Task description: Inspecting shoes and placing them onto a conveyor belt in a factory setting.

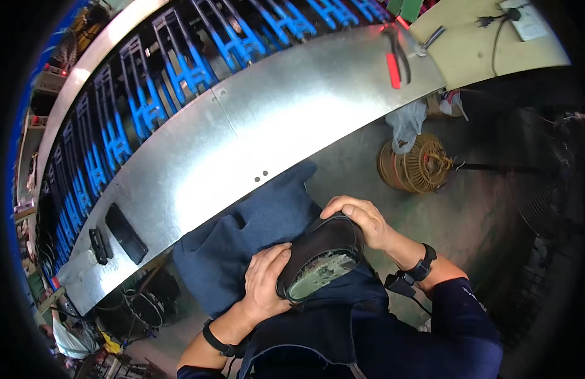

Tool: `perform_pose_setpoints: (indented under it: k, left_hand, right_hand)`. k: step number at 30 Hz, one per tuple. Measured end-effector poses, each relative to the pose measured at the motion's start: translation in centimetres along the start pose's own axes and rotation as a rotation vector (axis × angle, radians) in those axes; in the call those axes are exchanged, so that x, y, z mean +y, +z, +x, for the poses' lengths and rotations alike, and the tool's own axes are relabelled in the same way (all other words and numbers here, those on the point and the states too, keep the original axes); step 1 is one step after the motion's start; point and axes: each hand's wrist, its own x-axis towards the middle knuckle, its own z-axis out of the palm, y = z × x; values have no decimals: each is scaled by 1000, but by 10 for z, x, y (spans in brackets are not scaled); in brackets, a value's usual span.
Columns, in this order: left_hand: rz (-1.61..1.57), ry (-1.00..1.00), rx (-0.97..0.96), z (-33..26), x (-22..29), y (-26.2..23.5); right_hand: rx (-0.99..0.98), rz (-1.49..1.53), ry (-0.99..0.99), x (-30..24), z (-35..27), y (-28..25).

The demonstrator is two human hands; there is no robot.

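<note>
Beside a glare-washed metal desk (273, 120), our left hand (265, 281) and right hand (363, 221) clamp a dark rounded piece (319, 248) whose far side we cannot see.

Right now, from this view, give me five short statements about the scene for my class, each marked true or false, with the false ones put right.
1. The left hand and right hand both hold the dark shoe-shaped piece. True.
2. The red-and-black tool lies on the floor. False: the tool lies on the metal worktop.
3. A black band circles each wrist. True.
4. The green patch faces away from the camera. False: the green patch is plainly visible to it.
5. The forked frames beyond the worktop are entirely yellow. False: the forked frames are blue and black.
</note>
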Motion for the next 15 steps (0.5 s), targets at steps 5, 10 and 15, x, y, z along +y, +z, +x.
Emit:
perform_pose_setpoints:
  k: [5,10,15]
  left_hand:
    - [-51,-132,30,10,-3,0]
    - [5,-188,131,9,11,5]
    - [26,-31,259,-12,37,15]
  right_hand:
    - [192,-20,-182,8,22,12]
    - [399,73,-279,2,26,30]
    - [320,-47,-354,-13,-3,33]
